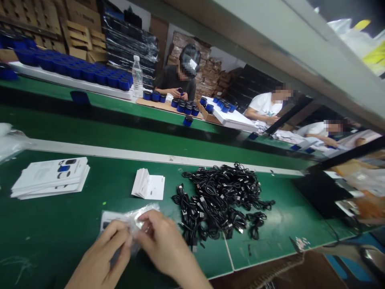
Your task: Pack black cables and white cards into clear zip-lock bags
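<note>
Low in the head view, a clear plastic bag point(147, 208) is pinched between my two hands. My left hand point(105, 253) has its fingers closed on the bag's near side. With thumb and fingers together, my right hand point(164, 241) grips the bag's right part. A printed sheet shows through the plastic at the left; the rest of the contents is hidden by my fingers. Just beyond stands a folded stack of small white leaflets point(155, 188). To the right of my hands lies a heap of black USB cables point(216, 196), each bundled.
A pile of printed leaflets point(51, 176) lies at the left near a plastic bag point(12, 142). Across the green bench point(120, 138), blue jars point(87, 74) fill a white tray beside a bottle point(137, 76). Several co-workers sit there. A shelf beam point(240, 36) slants overhead.
</note>
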`<state>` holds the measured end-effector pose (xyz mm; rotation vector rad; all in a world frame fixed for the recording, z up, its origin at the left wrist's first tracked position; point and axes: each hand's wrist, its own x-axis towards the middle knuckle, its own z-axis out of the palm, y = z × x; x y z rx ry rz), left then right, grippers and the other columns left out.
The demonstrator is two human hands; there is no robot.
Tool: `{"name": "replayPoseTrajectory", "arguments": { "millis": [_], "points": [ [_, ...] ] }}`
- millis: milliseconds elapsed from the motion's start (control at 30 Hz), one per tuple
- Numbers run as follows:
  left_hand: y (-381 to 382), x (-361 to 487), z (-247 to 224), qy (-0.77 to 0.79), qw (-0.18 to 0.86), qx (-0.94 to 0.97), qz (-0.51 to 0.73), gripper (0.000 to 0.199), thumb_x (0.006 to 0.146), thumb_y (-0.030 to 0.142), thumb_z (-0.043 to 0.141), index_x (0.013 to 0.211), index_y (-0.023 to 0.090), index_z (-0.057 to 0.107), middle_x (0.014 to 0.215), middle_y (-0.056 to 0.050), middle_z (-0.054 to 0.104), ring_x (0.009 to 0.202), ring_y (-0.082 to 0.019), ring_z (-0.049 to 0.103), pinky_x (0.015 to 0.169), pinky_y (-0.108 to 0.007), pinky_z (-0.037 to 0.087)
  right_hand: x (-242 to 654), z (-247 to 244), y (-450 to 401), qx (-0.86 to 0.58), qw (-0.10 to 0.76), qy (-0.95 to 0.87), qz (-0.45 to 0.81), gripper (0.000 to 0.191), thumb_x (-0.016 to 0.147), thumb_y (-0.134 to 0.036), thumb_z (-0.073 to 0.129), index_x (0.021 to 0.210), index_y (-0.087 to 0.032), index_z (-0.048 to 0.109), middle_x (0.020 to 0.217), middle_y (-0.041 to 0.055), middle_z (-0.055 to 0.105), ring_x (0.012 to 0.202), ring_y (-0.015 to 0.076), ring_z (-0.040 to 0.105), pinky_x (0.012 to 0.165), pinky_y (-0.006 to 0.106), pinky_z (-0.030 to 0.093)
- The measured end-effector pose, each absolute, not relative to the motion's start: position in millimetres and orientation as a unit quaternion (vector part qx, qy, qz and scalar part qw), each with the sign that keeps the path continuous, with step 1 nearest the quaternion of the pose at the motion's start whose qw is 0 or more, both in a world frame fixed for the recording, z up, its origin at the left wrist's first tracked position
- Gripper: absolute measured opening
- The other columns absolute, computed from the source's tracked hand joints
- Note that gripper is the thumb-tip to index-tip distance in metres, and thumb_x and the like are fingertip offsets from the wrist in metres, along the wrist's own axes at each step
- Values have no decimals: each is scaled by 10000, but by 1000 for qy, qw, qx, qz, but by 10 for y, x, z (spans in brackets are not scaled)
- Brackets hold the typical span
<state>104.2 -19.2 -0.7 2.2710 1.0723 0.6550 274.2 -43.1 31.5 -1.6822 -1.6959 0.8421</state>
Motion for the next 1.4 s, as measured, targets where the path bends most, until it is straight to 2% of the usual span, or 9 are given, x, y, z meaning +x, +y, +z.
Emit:
{"name": "replayPoseTrajectory", "arguments": {
  "millis": [67, 233, 433, 600, 833, 1067, 1267, 1333, 1400],
  "points": [
    [-134, 1051, -14, 431, 284, 825, 231, 225, 918, 351, 347, 772, 255, 489, 757, 33, 548, 618, -90, 610, 560, -144, 480, 2997, 491, -417, -685, 246, -635, 258, 123, 844, -228, 617, 956, -182, 635, 861, 31, 655, 733, 158, 637, 669, 231, 480],
    [-56, 1083, 12, 447, 284, 823, 207, 307, 900, 367, 316, 655, 247, 456, 633, 55, 507, 491, -80, 556, 485, -165, 441, 3434, 682, -323, -837, -2, -539, 96, 390, 797, -425, 676, 936, -62, 664, 980, 220, 644, 919, 342, 638, 728, 371, 480],
    [-50, 1132, 34, 461, 277, 821, 190, 333, 905, 383, 303, 639, 240, 443, 638, 59, 508, 486, -77, 552, 497, -182, 427, 3711, 597, -192, -806, 2, -563, 182, 302, 717, -475, 733, 735, -182, 662, 698, 33, 707, 697, 207, 674, 545, 228, 428],
    [-59, 1126, 55, 465, 280, 820, 180, 330, 904, 378, 304, 638, 240, 442, 641, 54, 510, 504, -87, 549, 510, -189, 426, 3789, 657, -246, -800, 13, -575, 170, 309, 905, -400, 528, 695, -200, 635, 703, -11, 700, 682, 127, 652, 567, 182, 408],
    [-43, 1155, 41, 468, 284, 818, 174, 313, 897, 369, 319, 647, 239, 455, 653, 54, 503, 518, -91, 540, 525, -196, 423, 3657, 770, -299, -809, -83, -571, 110, 149, 821, -209, 594, 742, -140, 699, 766, 135, 724, 780, 296, 688, 599, 303, 434],
    [-48, 1135, 50, 468, 295, 815, 172, 314, 903, 373, 318, 658, 240, 463, 653, 53, 505, 520, -98, 540, 521, -200, 422, 3623, 1047, -274, -772, -140, -614, 89, 153, 776, -25, 559, 766, -75, 704, 786, 201, 704, 769, 348, 691, 601, 350, 458],
    [-47, 1121, 54, 469, 327, 804, 160, 302, 907, 377, 330, 682, 242, 478, 680, 52, 513, 557, -101, 552, 550, -203, 427, 3716, 1140, -341, -752, -67, -648, 102, 128, 848, -139, 548, 744, -151, 622, 802, 102, 679, 721, 252, 672, 625, 328, 478],
    [-49, 1124, 67, 473, 342, 796, 160, 301, 906, 383, 330, 689, 243, 483, 690, 51, 515, 559, -102, 549, 551, -205, 426, 3629, 1060, -383, -745, 76, -632, 200, 121, 873, -211, 524, 763, -185, 567, 716, 31, 649, 662, 188, 656, 604, 282, 496],
    [-50, 1122, 80, 479, 355, 787, 157, 297, 904, 389, 335, 692, 245, 485, 694, 47, 518, 573, -110, 548, 553, -209, 422, 3417, 889, -435, -681, 319, -534, 387, 115, 852, -299, 536, 785, -207, 523, 696, -5, 620, 626, 154, 642, 581, 261, 520]
  ]
}}
